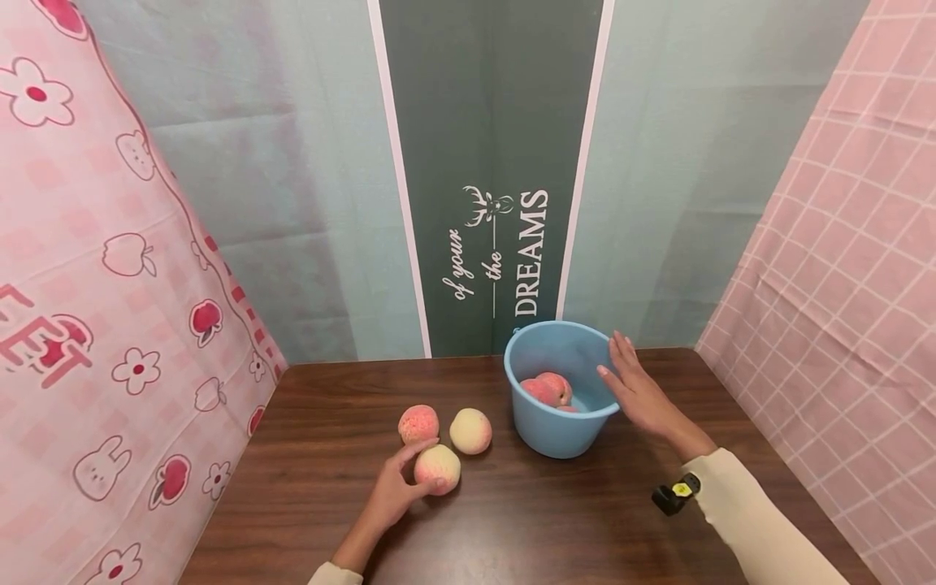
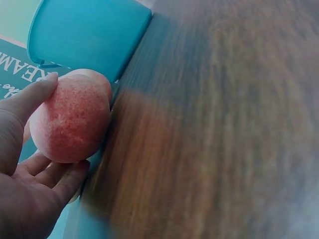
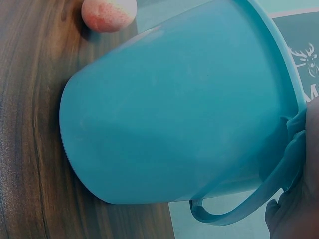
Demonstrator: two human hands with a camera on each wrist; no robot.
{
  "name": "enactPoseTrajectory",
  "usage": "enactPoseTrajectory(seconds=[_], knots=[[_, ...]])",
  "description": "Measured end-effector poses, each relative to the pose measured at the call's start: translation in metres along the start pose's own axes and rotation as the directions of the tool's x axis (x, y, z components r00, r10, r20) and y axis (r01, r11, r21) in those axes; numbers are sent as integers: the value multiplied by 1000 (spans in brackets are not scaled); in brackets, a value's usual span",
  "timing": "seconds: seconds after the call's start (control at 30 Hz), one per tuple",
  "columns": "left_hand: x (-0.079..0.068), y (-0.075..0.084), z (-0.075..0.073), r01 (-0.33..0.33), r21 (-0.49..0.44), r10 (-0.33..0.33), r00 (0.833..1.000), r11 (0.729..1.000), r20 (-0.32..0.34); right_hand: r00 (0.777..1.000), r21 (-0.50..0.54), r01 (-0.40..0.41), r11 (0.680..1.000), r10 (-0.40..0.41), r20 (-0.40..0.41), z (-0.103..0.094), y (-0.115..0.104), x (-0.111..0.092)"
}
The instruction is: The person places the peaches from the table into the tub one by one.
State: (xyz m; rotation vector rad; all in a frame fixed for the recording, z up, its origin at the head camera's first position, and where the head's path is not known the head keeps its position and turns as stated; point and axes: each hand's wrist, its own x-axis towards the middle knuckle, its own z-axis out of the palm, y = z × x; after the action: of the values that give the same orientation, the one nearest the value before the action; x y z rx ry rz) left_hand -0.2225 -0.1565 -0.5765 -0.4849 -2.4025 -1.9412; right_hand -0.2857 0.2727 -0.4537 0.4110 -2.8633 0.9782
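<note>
Holding the nearest peach [image 1: 439,470] at the surface [image 1: 548,528] in a curled left grip [image 1: 397,491]; resting the right grip [image 1: 640,395], empty and straight-fingered, high against the blue bucket [image 1: 557,436], presumably for steadiness.

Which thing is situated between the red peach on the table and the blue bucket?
In the head view, a pale, pink-tinged peach lies between them.

Printed cloths [image 1: 110,301] round wood tbl [image 1: 541,520] = draped nook.
</note>
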Motion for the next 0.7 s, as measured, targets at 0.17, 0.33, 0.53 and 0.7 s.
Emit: enactPoseTrajectory(seconds=[0.17, 0.33, 0.53, 0.7], knots=[[-2, -1, 0, 8, -34, -7, 1000, 999, 30, 1000, 3, -2, 1000, 2, 2, -1, -1, 0], [-2, -1, 1, 18, -25, -17, 1000, 1000, 19, 1000, -1, 0, 1000, 0, 0, -3, -2, 1], [-4, 11, 1, 43, -26, -43, 999, 999, 10, 1000, 14, 7, 1000, -7, 6, -4, -3, 1], [-6, 33, 0, 56, -45, -55, 998, 997, 33, 1000, 17, 3, 1000, -3, 4, -5, -3, 1]])
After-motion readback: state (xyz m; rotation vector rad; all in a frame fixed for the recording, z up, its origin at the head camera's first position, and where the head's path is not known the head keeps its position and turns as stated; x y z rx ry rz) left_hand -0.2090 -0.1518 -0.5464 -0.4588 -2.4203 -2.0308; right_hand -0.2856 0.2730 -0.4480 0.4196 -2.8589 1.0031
